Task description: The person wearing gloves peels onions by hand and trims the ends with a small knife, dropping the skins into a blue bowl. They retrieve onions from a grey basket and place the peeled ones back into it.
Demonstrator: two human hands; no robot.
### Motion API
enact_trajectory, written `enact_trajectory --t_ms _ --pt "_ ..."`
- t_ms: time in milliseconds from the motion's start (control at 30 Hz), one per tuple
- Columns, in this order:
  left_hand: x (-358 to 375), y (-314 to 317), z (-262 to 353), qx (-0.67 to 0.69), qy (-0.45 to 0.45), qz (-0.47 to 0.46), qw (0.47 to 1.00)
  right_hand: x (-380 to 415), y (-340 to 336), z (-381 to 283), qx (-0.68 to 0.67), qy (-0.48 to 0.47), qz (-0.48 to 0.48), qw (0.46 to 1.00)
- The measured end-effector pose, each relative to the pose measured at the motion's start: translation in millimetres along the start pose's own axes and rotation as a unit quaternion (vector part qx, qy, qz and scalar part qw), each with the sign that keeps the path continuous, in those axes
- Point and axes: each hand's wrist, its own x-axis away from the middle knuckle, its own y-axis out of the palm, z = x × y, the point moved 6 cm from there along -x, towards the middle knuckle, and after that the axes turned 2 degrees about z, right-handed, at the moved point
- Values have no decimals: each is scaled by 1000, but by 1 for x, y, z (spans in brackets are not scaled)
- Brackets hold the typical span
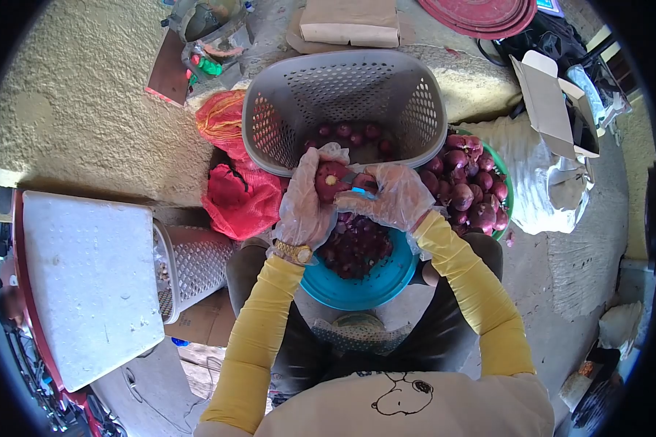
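My gloved left hand (pixel 297 205) is wrapped round a red onion (pixel 329 179) in front of the grey plastic basket. In my gloved right hand (pixel 401 195) is a small knife (pixel 364 192) with a blue part showing; its blade lies against the onion, and the fingers hide most of the tool. Both gloves are clear plastic. Below the hands stands a blue basin (pixel 355 297) holding dark red onion skins (pixel 356 251). Several red onions (pixel 357 138) lie at the bottom of the grey basket (pixel 335 71).
At right, a green basin (pixel 504 162) is heaped with red onions (pixel 461 195), beside a white sack (pixel 554 193). Red mesh sacks (pixel 244 197) lie left of the basket. Further left are a white foam board (pixel 87 277) and a pale basket (pixel 195 258). Cardboard boxes (pixel 350 22) sit behind.
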Motion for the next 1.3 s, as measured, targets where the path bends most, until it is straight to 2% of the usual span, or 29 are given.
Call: enact_trajectory --t_ms 67,267,333,400,467,600,667,733,833,900,967,1000,1067,1133,1300 --pt "0 1 -1 -16 21 -22 999 1 -1 -1 7 -8 13 1000" --pt "2 2 0 -53 12 -10 998 1 0 -2 -46 -15 22 999" --pt "0 0 -2 -37 13 -4 999 0 -4 -2 -15 30 -34 999" --pt "-2 0 0 -21 14 3 1000 0 -10 -6 14 30 -19 999" --pt "-1 6 5 -61 38 -28 997 1 -11 -6 41 33 -6 999" --pt "4 11 6 -56 25 -18 998 0 -5 -4 8 -2 3 1000" --pt "5 9 6 -107 25 11 994 0 -6 -6 14 -21 12 1000" --pt "5 9 5 -105 26 -1 994 0 -3 -6 11 12 -37 999" --pt "4 4 2 -79 18 -28 996 2 -1 -6 -33 -3 -5 999" --pt "3 3 0 -54 10 -42 998 3 3 -4 -40 12 -27 999" --pt "3 6 5 -157 59 -65 984 3 5 -3 -48 28 -48 997" --pt "3 6 4 -157 59 -65 984 3 7 -2 -52 51 -63 995" --pt "1 2 0 -68 24 -32 997 2 7 1 -56 74 -77 993" --pt "1 6 2 -68 29 -40 996 2 11 5 -65 100 -114 986" --pt "3 10 7 -102 30 -51 993 4 5 0 -67 106 -107 986"
